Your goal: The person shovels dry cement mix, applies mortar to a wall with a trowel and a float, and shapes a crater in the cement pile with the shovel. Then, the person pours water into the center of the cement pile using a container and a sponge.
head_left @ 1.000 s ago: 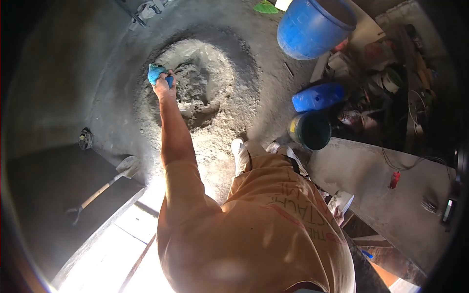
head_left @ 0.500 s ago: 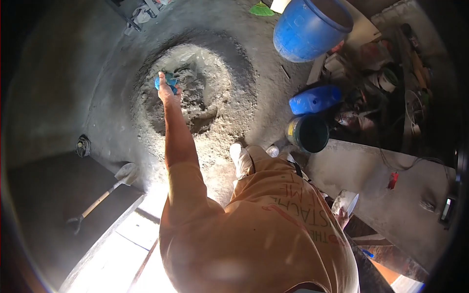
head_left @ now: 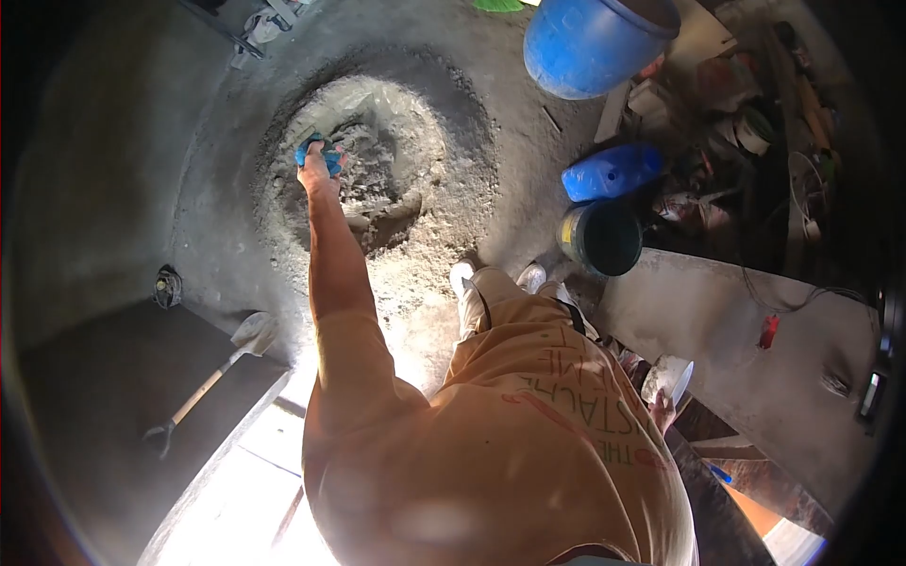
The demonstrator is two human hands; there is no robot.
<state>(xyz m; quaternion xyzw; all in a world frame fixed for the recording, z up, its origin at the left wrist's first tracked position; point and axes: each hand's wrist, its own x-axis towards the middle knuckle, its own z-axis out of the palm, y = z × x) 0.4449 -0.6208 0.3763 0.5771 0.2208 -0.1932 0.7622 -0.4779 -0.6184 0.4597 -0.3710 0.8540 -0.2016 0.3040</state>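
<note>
My left hand (head_left: 321, 170) is stretched out over a ring-shaped heap of grey cement mix (head_left: 427, 170) on the floor. Its fingers are closed around a crumpled blue, plastic-looking thing (head_left: 307, 149), whose exact kind I cannot make out. Wet grey mix lies in the hollow beside and below that hand. Low at my right side, my right hand (head_left: 663, 412) grips a pale, dusty bowl-like container (head_left: 666, 377), tilted on its side. My shirt hides part of that arm.
A large blue barrel (head_left: 590, 52), a blue jug (head_left: 613, 173) and a dark bucket (head_left: 604, 239) stand to the right, by piled clutter. A shovel (head_left: 203, 389) lies at left near a coiled dark object (head_left: 167, 286). A grey slab (head_left: 717, 316) is at right.
My left hand has turned slightly over the blue thing and shifted a little left across the heap. The view has tilted slightly; my right hand still holds the container.
</note>
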